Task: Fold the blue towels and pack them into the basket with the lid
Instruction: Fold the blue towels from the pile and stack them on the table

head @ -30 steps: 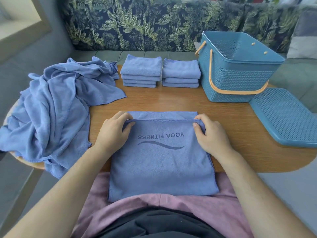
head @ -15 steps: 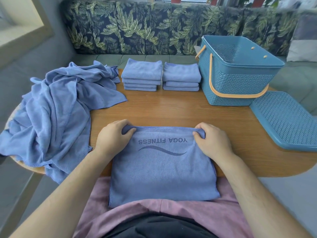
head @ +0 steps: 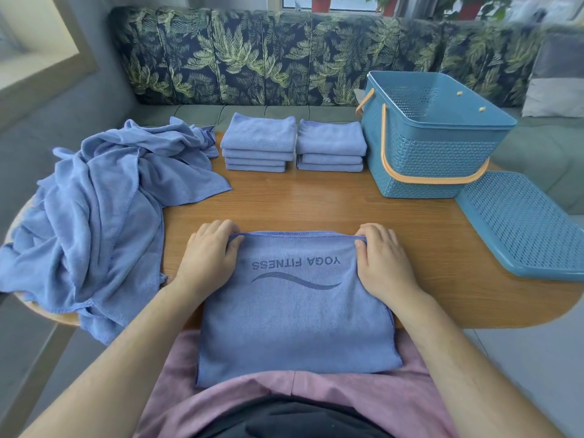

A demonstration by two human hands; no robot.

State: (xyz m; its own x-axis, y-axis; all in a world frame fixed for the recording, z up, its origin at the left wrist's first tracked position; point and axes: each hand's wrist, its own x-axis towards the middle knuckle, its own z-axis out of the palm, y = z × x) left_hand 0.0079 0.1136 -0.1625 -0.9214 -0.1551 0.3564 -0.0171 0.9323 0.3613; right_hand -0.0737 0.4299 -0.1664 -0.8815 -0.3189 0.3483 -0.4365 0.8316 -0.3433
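Both hands are on the printed towel (head: 294,317). It lies at the near edge of the tabletop (head: 316,203), its front part hanging off toward the person's lap, the "YOGA FITNESS" lettering upside down to the camera. The left hand (head: 208,257) has the far left corner and the right hand (head: 384,260) the far right. On each side the fingers (head: 218,227) curl over the far edge with the thumb on top, so both are clamped on the cloth in a pinch. The far edge runs straight between them.

By the look of it this is soft, light cloth. It will sag and crease wherever it isn't supported, and it shouldn't slide much against itself. The corners are the place to hold it, as now, so the edge is taut and the layers line up for the next fold.

Further back, two stacks of folded towels sit side by side, the left stack (head: 257,143) and the right stack (head: 330,145), just beside the basket (head: 433,153), which stands open with its handle down. Its lid (head: 524,226) lies flat on the tabletop to the right, close against the basket. A heap of unfolded towels (head: 104,210) sprawls over the left end. Judging by that heap there is plenty of folding left, and no towel shows inside the basket.
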